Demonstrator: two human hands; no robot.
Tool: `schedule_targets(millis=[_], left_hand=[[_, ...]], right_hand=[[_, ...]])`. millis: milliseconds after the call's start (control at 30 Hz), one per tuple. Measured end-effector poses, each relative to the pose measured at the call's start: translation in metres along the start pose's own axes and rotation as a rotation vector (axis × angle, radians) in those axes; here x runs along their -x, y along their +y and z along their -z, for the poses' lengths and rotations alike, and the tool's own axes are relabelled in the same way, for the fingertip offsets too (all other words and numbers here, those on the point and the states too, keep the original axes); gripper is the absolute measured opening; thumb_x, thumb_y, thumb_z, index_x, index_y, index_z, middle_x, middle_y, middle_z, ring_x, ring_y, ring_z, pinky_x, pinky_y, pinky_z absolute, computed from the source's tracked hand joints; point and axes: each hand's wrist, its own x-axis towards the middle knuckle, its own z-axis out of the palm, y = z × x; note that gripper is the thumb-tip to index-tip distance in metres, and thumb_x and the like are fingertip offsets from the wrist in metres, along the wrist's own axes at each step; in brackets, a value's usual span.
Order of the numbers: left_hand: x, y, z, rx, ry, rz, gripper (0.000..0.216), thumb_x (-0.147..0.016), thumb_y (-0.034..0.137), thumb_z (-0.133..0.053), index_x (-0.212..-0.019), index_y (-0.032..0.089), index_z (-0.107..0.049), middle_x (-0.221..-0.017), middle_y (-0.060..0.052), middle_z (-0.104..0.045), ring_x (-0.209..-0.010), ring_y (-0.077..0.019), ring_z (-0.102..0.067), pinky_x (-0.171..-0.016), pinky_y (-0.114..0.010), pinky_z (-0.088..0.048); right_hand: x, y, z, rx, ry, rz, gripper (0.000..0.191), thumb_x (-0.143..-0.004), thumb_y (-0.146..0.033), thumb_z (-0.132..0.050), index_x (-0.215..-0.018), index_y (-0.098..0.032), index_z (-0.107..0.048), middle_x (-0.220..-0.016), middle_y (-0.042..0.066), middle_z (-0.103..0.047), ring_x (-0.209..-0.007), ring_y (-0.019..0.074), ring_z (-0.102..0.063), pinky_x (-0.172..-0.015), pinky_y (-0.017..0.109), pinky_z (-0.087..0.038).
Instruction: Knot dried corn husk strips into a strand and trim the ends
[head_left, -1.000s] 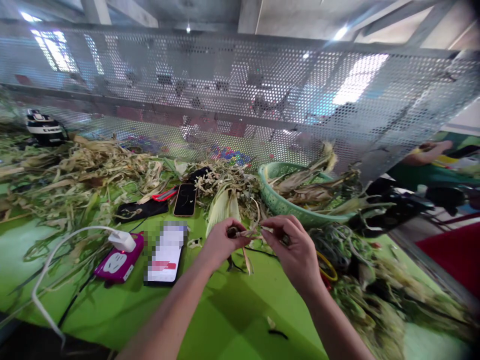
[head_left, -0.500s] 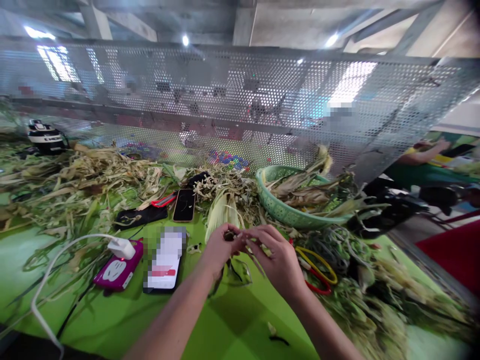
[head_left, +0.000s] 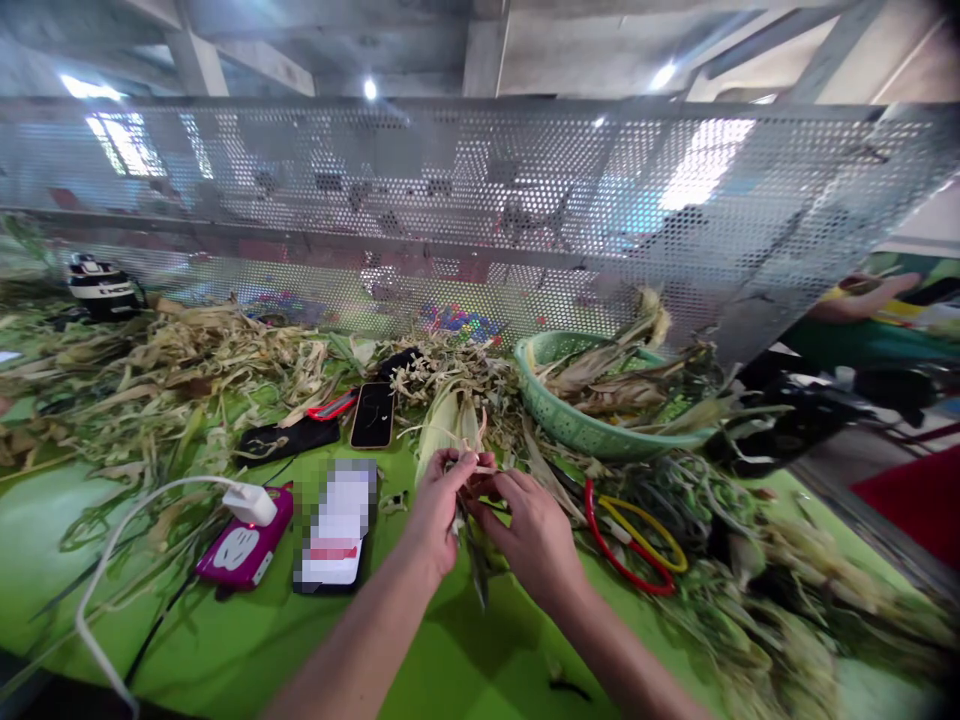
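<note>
- Husk strip [head_left: 476, 468]: pinched between both hands, above the green surface [head_left: 465, 660], centre.
- Left hand [head_left: 437, 510]: fingers grasping the strip.
- Right hand [head_left: 529, 530]: fingers likewise grasping it.
- Green basket [head_left: 570, 420]: far right.

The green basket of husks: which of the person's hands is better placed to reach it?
Probably the right hand: the green basket sits up and to its right, while the left hand lies farther away. Both pinch the husk strip.
</note>
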Motion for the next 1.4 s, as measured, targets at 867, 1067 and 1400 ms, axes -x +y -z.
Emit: schedule_targets(millis=[867, 1067, 1400], left_hand=[[0.000, 0.030, 0.006, -0.550, -0.204, -0.117, 0.028, -0.073, 0.035, -0.069, -0.093, 0.016, -0.068, -0.087, -0.003, -0.066, -0.078, -0.0131, -0.055, -0.075, -0.024, -0.041], [-0.004, 0.028, 0.008, -0.524, -0.149, -0.200, 0.038, -0.076, 0.049, -0.064, -0.088, 0.013, -0.067, -0.064, 0.001, -0.053, -0.061, -0.0102, -0.047, -0.060, -0.022, -0.036], [-0.017, 0.029, 0.017, -0.380, 0.018, -0.309, 0.040, -0.073, 0.054, -0.064, -0.075, 0.014, -0.065, -0.054, 0.004, -0.042, -0.051, -0.0072, -0.035, -0.049, -0.020, -0.028]], right_hand=[[-0.006, 0.017, 0.004, -0.646, 0.045, -0.246, 0.020, -0.081, -0.037, -0.060, -0.081, -0.016, -0.059, -0.068, 0.000, -0.054, -0.063, 0.0139, -0.047, -0.056, 0.024, -0.039], [-0.007, 0.021, 0.010, -0.450, -0.035, -0.236, 0.018, -0.082, -0.031, -0.056, -0.070, -0.019, -0.054, -0.063, -0.003, -0.051, -0.061, 0.0133, -0.046, -0.057, 0.024, -0.037], [-0.006, 0.025, 0.019, -0.455, -0.235, -0.232, 0.016, -0.081, -0.025, -0.052, -0.065, -0.020, -0.049, -0.060, -0.004, -0.051, -0.059, 0.0129, -0.047, -0.054, 0.023, -0.036]])
